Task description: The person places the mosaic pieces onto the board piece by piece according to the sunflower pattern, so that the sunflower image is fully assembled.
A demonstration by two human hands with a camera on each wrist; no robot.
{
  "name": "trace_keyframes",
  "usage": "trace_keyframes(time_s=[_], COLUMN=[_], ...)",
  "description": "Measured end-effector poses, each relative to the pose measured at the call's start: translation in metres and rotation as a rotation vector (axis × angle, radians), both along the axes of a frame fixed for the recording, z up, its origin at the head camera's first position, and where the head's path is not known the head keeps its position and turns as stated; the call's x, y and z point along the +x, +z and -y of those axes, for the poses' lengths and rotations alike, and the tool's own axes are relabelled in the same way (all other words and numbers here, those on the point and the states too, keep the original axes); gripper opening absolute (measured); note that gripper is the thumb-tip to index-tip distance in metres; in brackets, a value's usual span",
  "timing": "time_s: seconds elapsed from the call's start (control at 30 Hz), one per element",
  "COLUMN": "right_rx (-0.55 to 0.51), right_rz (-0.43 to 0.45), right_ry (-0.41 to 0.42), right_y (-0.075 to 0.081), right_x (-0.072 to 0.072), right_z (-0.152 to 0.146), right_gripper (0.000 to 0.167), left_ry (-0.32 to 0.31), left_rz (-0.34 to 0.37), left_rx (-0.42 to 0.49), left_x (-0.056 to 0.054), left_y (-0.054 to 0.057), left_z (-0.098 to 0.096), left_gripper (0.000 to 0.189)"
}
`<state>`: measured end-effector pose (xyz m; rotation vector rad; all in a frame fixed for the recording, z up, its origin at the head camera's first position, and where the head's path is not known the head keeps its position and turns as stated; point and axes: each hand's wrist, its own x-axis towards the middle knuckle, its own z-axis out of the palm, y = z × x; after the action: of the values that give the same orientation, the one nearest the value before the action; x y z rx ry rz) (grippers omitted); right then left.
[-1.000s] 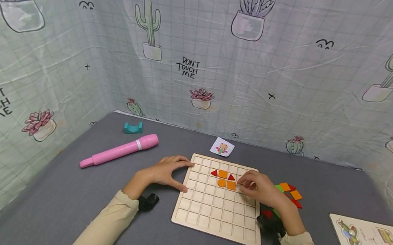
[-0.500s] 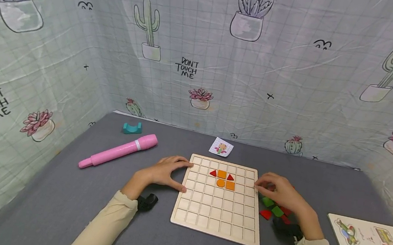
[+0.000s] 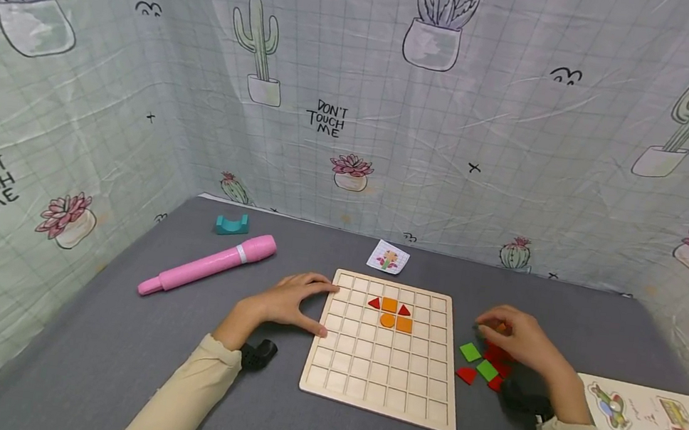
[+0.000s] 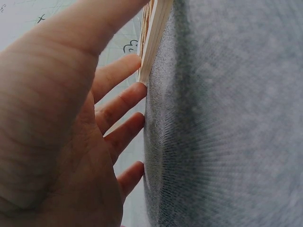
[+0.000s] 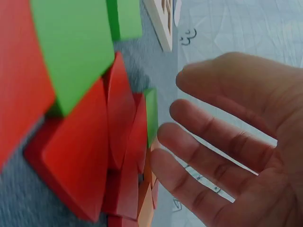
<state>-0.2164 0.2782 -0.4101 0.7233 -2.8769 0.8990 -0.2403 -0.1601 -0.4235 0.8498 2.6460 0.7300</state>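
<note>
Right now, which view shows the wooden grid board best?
The head view: the wooden grid board shows almost whole from above. The left wrist view has only an edge strip by the left hand; the right wrist view, a corner up top.

1. I see a pale wooden grid board (image 3: pixel 364 368) lying flat, its left edge touched by the left hand (image 3: pixel 285 301).
2. On it: two red triangles (image 3: pixel 375 303), two orange squares (image 3: pixel 389 305), one orange circle (image 3: pixel 387 321).
3. Off its right side, red, green and orange pieces (image 3: pixel 487 369) lie jumbled by the right hand (image 3: pixel 516 339).

The board (image 3: pixel 380 370) looks matt wood, the pieces (image 5: pixel 80 156) smooth, the tabletop (image 4: pixel 236 123) woven cloth.
</note>
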Motion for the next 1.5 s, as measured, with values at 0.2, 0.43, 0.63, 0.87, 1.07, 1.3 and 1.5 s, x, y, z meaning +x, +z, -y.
trace_keyframes(time_s=[0.2, 0.43, 0.63, 0.87, 1.07, 1.3, 1.5], right_rx=[0.022, 0.046, 0.083, 0.078, 0.072, 0.076, 0.063], right_rz=[-0.02, -0.081, -0.018, 0.027, 0.06, 0.043, 0.046], right_ry=[-0.014, -0.004, -0.031, -0.043, -0.043, -0.031, -0.012], right_y=[-0.002, -0.006, -0.009, -0.008, -0.005, -0.006, -0.007], right_x=[0.0, -0.003, -0.005, -0.004, -0.002, -0.004, -0.004], right_z=[-0.007, -0.016, -0.023, -0.021, -0.017, -0.013, -0.009], right_gripper=[0.008, 0.016, 0.019, 0.02, 0.02, 0.02, 0.02], left_ry=[-0.001, 0.003, 0.002, 0.004, 0.0, 0.006, -0.004], left_rz=[-0.007, 0.0, -0.008, 0.002, -0.011, 0.002, -0.019], left_rx=[0.009, 0.013, 0.009, 0.014, -0.002, -0.012, 0.007], left_x=[0.001, 0.002, 0.001, 0.002, 0.0, 0.0, 0.0], left_y=[0.002, 0.002, 0.002, 0.003, 0.0, 0.0, 0.0], left_z=[-0.001, -0.001, -0.001, -0.001, 0.0, 0.0, 0.001], left_gripper=[0.082, 0.082, 0.082, 0.082, 0.081, 0.082, 0.082])
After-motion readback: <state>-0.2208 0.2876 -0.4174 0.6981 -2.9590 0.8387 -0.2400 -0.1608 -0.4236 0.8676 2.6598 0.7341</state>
